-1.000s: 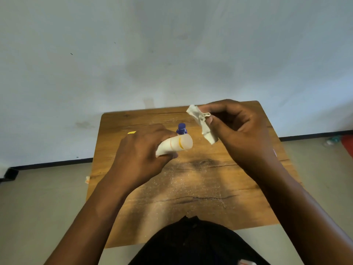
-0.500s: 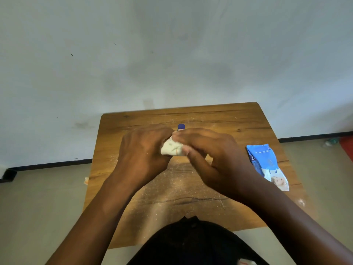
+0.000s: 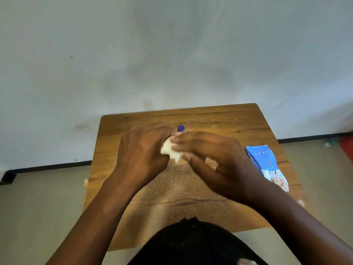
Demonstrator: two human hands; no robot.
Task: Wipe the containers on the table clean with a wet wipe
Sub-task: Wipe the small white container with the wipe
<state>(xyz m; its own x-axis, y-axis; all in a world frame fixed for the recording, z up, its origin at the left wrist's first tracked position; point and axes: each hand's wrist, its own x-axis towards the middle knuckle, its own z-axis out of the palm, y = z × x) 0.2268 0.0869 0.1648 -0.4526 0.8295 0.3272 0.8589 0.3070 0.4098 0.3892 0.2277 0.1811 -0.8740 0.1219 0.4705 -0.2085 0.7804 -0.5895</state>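
Observation:
Over the middle of the wooden table (image 3: 219, 119), my left hand (image 3: 142, 150) grips a small white container that is almost wholly hidden inside it. My right hand (image 3: 212, 159) holds a crumpled white wet wipe (image 3: 172, 152) and presses it against the container between the two hands. Behind the hands stands a small container with a blue cap (image 3: 180, 128), only its top showing.
A blue pack of wet wipes (image 3: 265, 165) lies near the table's right edge. Fine white dust covers the wood in front of the hands. A grey wall rises right behind the table. A red object (image 3: 346, 150) lies on the floor at far right.
One second ago my right hand held the wipe up, apart from the white container. It has since come down and left onto the container, uncovering the blue pack.

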